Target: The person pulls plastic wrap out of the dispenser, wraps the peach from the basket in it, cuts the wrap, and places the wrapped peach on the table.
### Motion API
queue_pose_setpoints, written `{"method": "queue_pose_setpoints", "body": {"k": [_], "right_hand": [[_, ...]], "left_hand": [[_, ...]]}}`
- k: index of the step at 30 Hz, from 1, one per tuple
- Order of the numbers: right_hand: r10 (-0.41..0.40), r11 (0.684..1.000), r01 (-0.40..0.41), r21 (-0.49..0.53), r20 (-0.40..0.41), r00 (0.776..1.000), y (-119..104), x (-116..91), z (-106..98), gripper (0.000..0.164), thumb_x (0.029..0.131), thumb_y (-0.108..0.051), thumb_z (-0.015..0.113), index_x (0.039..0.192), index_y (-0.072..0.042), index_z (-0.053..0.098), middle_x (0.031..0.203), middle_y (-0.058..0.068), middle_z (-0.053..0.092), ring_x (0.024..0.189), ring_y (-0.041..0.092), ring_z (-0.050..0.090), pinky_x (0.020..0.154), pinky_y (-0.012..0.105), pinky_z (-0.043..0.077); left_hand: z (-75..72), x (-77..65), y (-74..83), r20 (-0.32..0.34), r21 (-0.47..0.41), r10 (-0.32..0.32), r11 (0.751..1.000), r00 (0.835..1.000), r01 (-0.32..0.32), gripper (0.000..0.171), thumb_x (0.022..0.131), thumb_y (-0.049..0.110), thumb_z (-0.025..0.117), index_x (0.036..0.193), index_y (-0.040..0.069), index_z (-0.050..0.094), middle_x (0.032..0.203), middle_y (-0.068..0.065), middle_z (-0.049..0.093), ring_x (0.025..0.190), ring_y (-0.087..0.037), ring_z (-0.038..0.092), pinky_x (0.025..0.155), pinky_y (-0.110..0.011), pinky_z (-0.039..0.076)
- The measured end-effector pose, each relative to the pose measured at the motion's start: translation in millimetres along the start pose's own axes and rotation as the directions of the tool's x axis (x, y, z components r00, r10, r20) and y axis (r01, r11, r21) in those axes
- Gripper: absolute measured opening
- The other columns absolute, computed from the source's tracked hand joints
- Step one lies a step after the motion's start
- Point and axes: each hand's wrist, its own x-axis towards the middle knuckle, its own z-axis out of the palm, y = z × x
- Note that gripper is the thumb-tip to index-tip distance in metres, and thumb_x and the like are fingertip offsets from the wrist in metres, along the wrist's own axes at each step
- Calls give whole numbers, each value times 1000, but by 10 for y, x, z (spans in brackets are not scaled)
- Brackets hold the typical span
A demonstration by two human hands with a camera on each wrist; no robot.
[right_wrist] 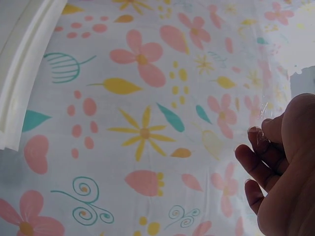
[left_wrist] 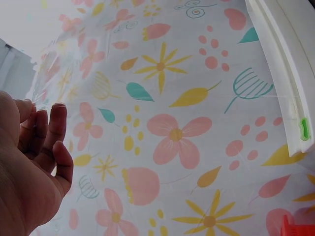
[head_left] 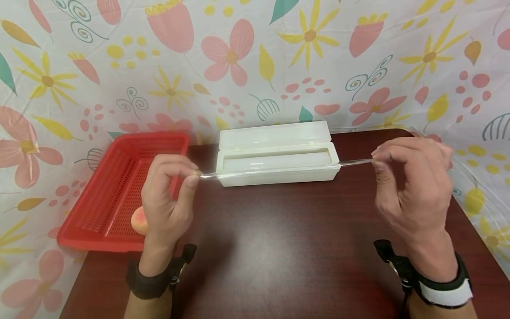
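A strip of clear plastic wrap (head_left: 275, 170) stretches taut between both hands in the head view. My left hand (head_left: 169, 195) pinches its left end between thumb and forefinger. At the other end my right hand (head_left: 416, 186) pinches the wrap the same way. Behind the strip lies a white wrap dispenser box (head_left: 279, 175) with its lid (head_left: 275, 135) raised and a pale roll (head_left: 279, 160) inside. Both wrist views show the left hand (left_wrist: 37, 162) and the right hand (right_wrist: 285, 167) with curled fingers; the film there is faint.
A red plastic basket (head_left: 99, 244) stands at the left, with a peach (head_left: 139, 220) in it partly hidden by the left wrist. The dark wooden table (head_left: 271, 248) meets a flower-patterned sheet (head_left: 255, 57) at the back.
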Motion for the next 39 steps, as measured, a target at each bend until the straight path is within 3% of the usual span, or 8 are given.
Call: {"method": "queue_pose_setpoints", "body": {"k": [7,15,24,39], "right_hand": [[6,1000,-6,4,-33,999,-86,34,23,34,101,-24,73,83,5,66,83,23,70,86,46,61,95,34,30],[-4,1000,6,22,-76,997,14,-35,0,31,97,-23,78,82,3,67,83,19,72,82,44,61,96,37,34],[-22,1000,22,8,-58,998,4,-28,-43,32,98,-24,77,83,3,67,84,20,73,83,45,62,95,38,33],[-9,1000,10,15,-122,993,-68,11,-36,31,96,-18,79,78,3,64,81,21,72,80,45,62,97,38,35]], "left_hand": [[-2,7,52,-5,-1,13,1000,1000,-13,48,103,37,69,86,-7,60,86,-21,64,88,-27,61,87,-30,48],[-3,4,98,-22,-19,22,1000,1000,-23,48,103,35,70,86,-8,60,85,-21,63,87,-26,61,86,-28,47],[1,20,148,-47,-8,56,998,997,-57,48,103,34,70,84,-8,59,82,-21,63,83,-27,59,83,-26,45],[2,44,235,-96,-21,88,996,992,-90,45,101,28,74,82,-10,59,80,-22,63,82,-29,61,82,-26,47]]}}
